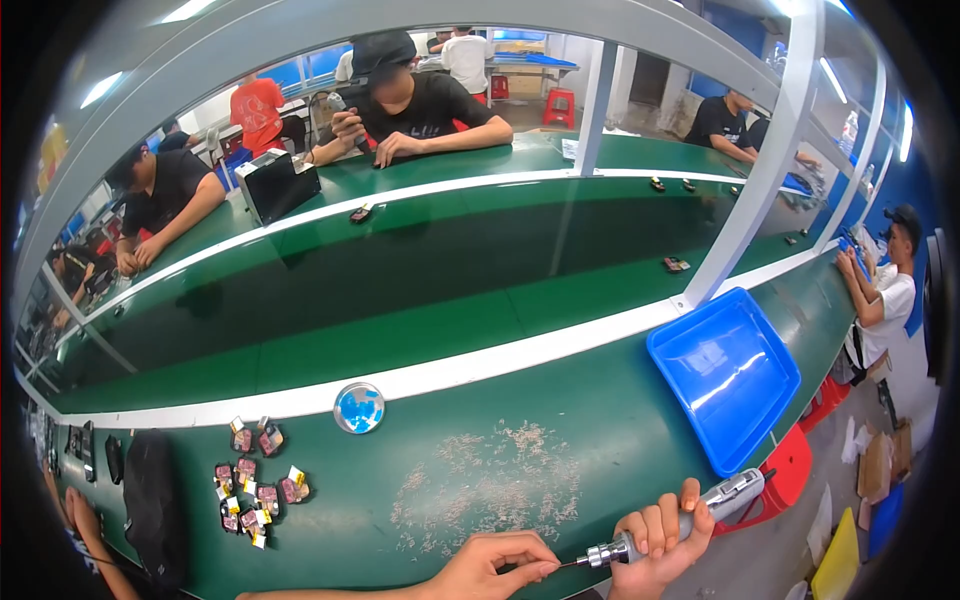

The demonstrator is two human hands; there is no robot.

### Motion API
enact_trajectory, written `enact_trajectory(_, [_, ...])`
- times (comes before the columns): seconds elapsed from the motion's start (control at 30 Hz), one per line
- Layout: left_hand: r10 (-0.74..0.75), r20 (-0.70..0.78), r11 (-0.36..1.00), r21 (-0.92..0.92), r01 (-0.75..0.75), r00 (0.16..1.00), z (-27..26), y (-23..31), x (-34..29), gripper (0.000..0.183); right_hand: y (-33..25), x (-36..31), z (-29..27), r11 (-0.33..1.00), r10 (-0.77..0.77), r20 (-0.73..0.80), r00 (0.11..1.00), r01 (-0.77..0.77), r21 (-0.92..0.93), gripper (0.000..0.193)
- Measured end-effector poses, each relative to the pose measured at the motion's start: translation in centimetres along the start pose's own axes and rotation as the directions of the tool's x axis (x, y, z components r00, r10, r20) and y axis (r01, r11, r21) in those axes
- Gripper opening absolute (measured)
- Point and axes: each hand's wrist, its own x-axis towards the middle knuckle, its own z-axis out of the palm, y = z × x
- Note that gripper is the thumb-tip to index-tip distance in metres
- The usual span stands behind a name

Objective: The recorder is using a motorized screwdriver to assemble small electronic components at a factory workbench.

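My right hand (660, 538) is wrapped round a grey electric screwdriver (733, 490), which lies nearly level with its bit pointing left. At the bit's tip, my left hand (497, 566) has thumb and forefinger pinched together. Whatever is between those fingertips is too small to make out. Just beyond my hands, many tiny screws (490, 485) are scattered across the green worktop (345, 500). Left of the screws sits a loose group of small black parts with pink faces and white and yellow tabs (267, 497).
A round dish of blue bits (359, 408) stands by the white rail (450, 372). To the right lies a blue tray (725, 380). A black bag-like item (155, 505) rests at left. Beyond the rail, a green conveyor belt (420, 260) carries small parts. Co-workers sit across and alongside.
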Motion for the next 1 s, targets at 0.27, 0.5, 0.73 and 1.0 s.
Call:
enact_trajectory(0.27, [-0.092,0.014,0.996,0.011,0.092,0.996,-0.3,-0.8,-0.1,0.005,0.1,0.0,0.1,1.0,-0.009,-0.014,1.0,0.01,0.029,0.018])
enact_trajectory(0.5, [-0.109,0.028,0.993,-0.03,0.11,0.994,-0.5,-1.3,-0.1,0.007,-0.1,-0.2,0.0,1.0,0.007,0.0,1.0,-0.007,0.026,0.018])
enact_trajectory(0.73, [-0.089,-0.041,0.996,0.002,0.089,0.995,-0.6,-1.5,-1.0,0.007,0.7,-0.7,-0.2,0.999,-0.002,0.071,0.997,0.005,-0.034,0.018])
enact_trajectory(1.0, [0.112,-0.134,0.921,0.386,-0.052,0.985,1.0,-1.0,-0.2,0.012,-0.2,-0.5,1.0,0.998,-0.019,0.043,0.999,0.022,-0.066,0.015])
